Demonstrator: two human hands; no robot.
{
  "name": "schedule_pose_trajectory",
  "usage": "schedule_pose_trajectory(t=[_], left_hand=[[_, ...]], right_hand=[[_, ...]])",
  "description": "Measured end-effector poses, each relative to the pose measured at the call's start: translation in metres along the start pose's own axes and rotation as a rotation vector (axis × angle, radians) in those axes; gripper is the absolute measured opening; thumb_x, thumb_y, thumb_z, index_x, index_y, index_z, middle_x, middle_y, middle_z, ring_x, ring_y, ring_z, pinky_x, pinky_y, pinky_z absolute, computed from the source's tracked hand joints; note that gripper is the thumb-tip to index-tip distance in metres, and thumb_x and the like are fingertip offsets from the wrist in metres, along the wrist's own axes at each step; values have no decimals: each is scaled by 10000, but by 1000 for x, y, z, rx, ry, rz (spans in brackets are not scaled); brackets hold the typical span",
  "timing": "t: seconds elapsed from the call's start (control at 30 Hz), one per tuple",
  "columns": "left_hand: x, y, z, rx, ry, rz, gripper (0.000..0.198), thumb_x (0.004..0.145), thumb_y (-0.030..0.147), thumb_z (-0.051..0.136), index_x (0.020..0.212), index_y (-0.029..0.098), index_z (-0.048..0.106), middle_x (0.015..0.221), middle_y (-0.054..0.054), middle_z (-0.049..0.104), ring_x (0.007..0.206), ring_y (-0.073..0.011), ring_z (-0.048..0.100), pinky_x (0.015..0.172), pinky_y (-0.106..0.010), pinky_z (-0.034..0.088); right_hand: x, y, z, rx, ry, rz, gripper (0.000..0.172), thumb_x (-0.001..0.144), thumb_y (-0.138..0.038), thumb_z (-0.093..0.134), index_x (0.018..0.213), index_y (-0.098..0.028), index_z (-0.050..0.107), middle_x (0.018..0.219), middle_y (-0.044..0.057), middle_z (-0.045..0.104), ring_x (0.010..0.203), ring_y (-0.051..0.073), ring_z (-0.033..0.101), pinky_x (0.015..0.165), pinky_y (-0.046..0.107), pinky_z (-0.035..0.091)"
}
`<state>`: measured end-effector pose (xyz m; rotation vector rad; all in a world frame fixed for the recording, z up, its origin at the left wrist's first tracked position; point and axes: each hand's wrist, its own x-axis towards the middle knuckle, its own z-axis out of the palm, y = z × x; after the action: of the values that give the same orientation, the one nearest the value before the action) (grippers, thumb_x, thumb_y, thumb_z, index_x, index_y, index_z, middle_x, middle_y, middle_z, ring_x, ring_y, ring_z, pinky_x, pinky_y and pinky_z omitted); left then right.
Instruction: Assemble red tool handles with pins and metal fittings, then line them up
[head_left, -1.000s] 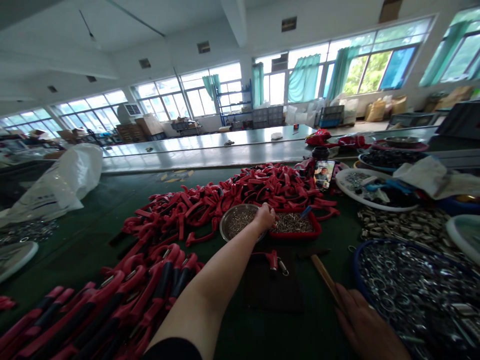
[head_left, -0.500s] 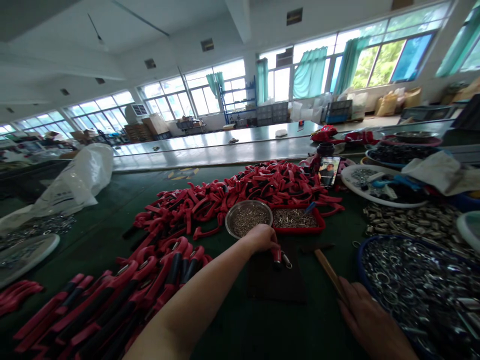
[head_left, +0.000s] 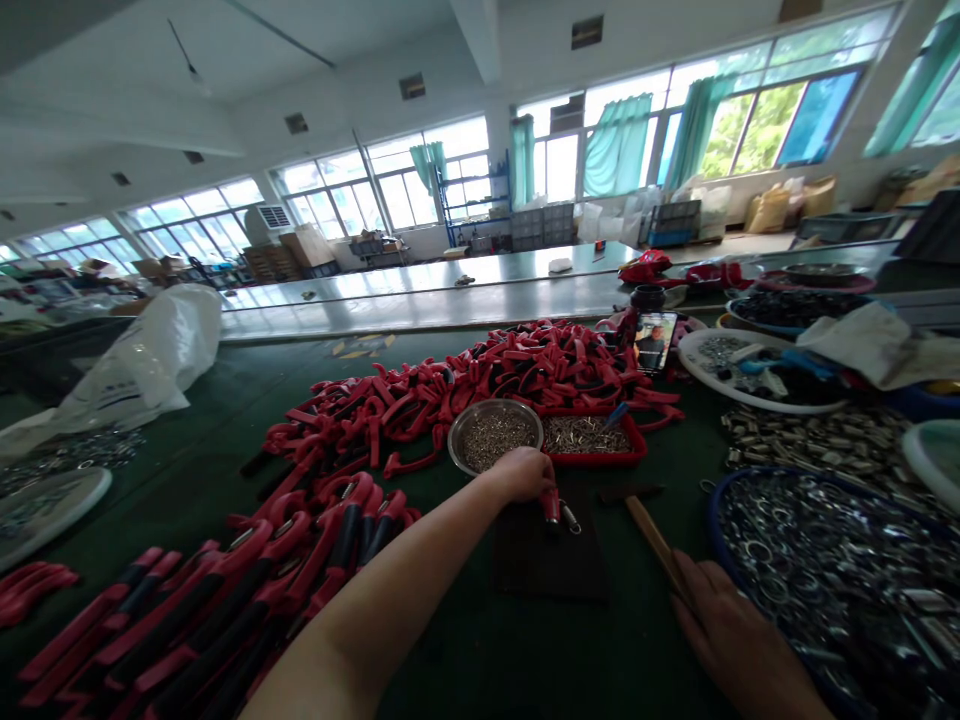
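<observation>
Left hand [head_left: 521,475] pinched shut on a small red plastic handle [head_left: 552,506], silver steel spring [head_left: 571,519] angled down-right, dark rectangular mat [head_left: 551,555] beneath, right hand [head_left: 739,640] grip unclear.

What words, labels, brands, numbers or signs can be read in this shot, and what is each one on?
White plastic sack: dark printing, too blurred to read.
Phone: the screen shows a picture of a person, with no legible text.
No other readable text is visible.
</observation>
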<state>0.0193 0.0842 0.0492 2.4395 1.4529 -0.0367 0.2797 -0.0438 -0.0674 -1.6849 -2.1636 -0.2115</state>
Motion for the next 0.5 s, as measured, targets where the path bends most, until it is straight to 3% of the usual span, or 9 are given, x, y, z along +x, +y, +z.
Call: schedule_pose_trajectory(t=[0.33, 0.5], left_hand=[[-1, 28, -6, 242, -56, 62, 180, 751, 150, 537, 868, 132, 672, 893, -125, 663, 871, -248, 614, 703, -300, 497], [-1, 40, 7, 350, -44, 104, 187, 785, 104, 506, 897, 107, 656, 889, -152, 647, 876, -232, 615, 715, -289, 494]], right_hand=[[3, -3, -5, 41, 6, -3, 368, 863, -304, 292, 1118, -133, 494, 952, 121, 595, 745, 204, 630, 624, 326, 530], [1, -4, -7, 86, -67, 76, 427, 845, -331, 293, 1150, -121, 503, 1024, 144, 594, 799, 234, 629, 686, 379, 525]])
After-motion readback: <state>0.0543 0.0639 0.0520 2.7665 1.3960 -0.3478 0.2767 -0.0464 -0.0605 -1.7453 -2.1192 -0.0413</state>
